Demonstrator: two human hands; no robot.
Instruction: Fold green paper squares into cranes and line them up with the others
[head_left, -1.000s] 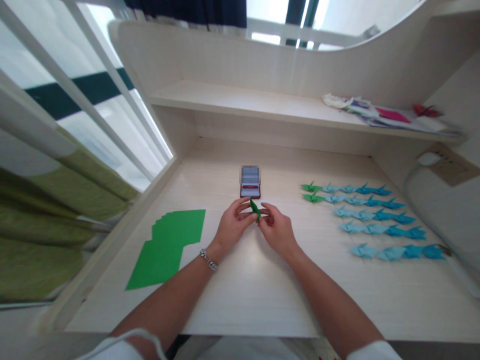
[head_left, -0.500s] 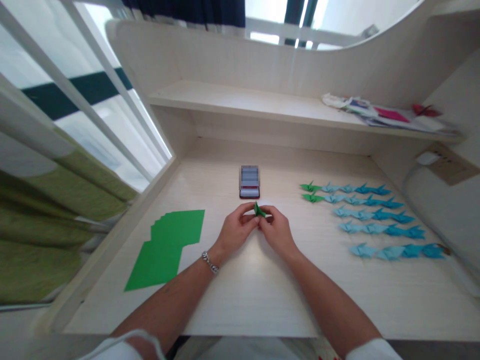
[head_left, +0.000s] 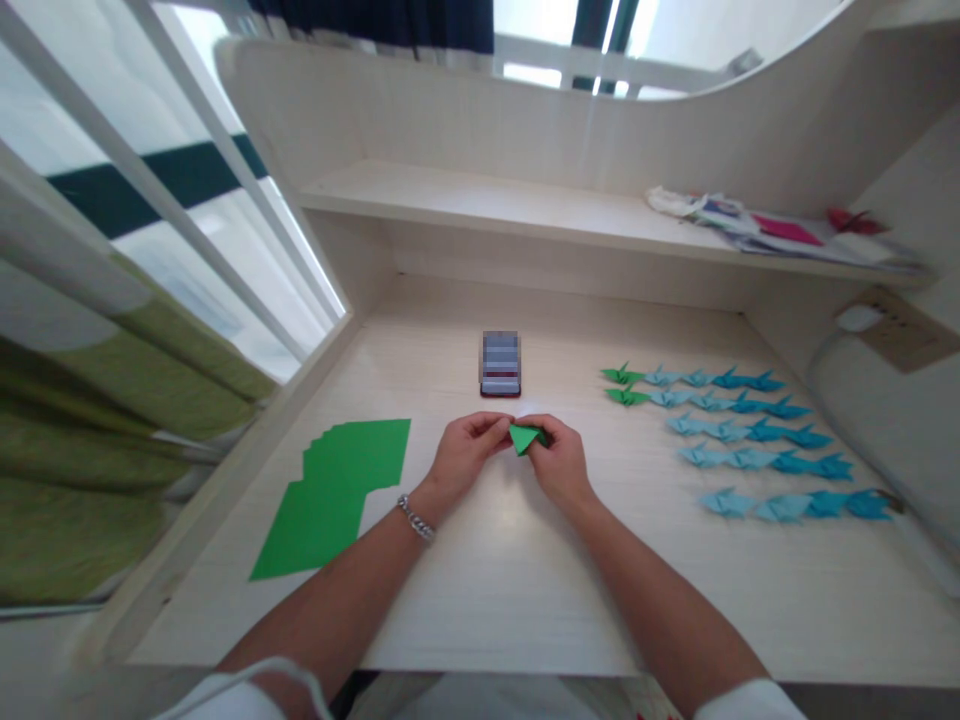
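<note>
A small folded piece of green paper (head_left: pixel 524 438) is held between my two hands over the middle of the desk. My left hand (head_left: pixel 470 452) pinches its left corner between thumb and fingers. On the other side my right hand (head_left: pixel 559 458) grips it, the fingers partly covering the paper. One flat triangular face of the paper shows toward me. To the left lie flat green paper sheets (head_left: pixel 319 515), fanned and overlapping. Rows of folded paper cranes stand on the right, with green cranes (head_left: pixel 628 397) at the left ends of two rows and blue cranes (head_left: pixel 784 463) making up the others.
A phone (head_left: pixel 500 364) lies just beyond my hands. Papers (head_left: pixel 780 232) are piled on the shelf (head_left: pixel 480 205) above the desk. At right, a white plug and cable (head_left: pixel 859 318) sit in the wall socket. White bars and a green curtain (head_left: pixel 97 450) border the left side.
The folded green paper has turned in my fingers, from a narrow upright edge to a flat triangular face. My hands have shifted slightly; the sheets and cranes stay put.
</note>
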